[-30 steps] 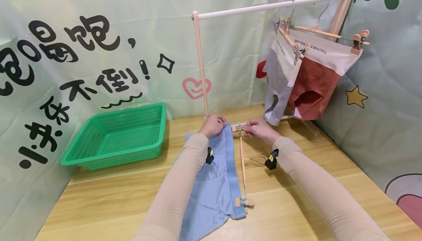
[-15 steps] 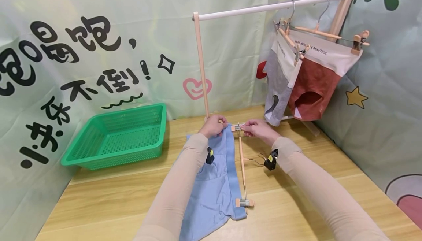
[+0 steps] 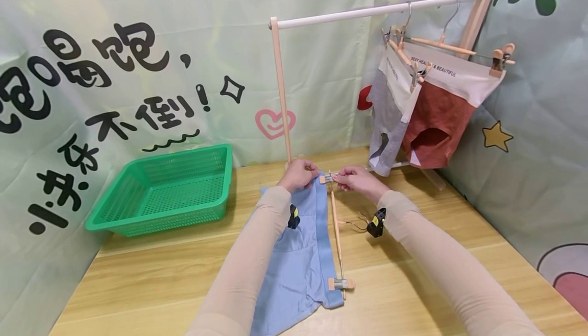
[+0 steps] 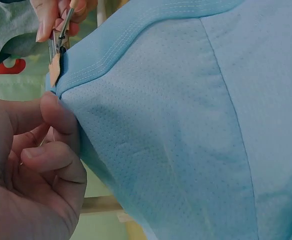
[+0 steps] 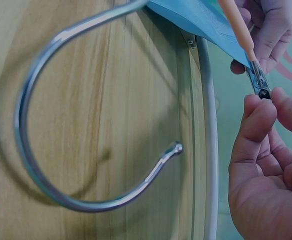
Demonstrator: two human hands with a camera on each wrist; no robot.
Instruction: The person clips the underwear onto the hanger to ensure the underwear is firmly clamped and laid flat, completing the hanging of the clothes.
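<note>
A pair of light blue underpants (image 3: 294, 269) lies on the table with its waistband facing the hanger. At the far corner of that waistband, my left hand (image 3: 298, 174) pinches the cloth between thumb and fingers. My right hand (image 3: 360, 183) pinches the far clip (image 3: 326, 178) of a wooden clip hanger (image 3: 337, 218). In the left wrist view this clip (image 4: 55, 70) sits over the waistband's edge, just above my left fingertips. The near clip (image 3: 340, 284) grips the waistband's other end. The hanger's metal hook (image 5: 23, 120) looms large in the right wrist view.
A green plastic basket (image 3: 158, 219) stands at the back left. Behind my hands rises a garment rack (image 3: 331, 17). Grey underpants (image 3: 388, 116) and rust-red underpants (image 3: 436, 111) hang from its right end. Printed cloth walls border the wooden table (image 3: 151, 285).
My right hand has shifted slightly left with the far clip, so the clip now overlaps the waistband more. The hanger's far end moved with it. My left hand stays at the cloth's corner.
</note>
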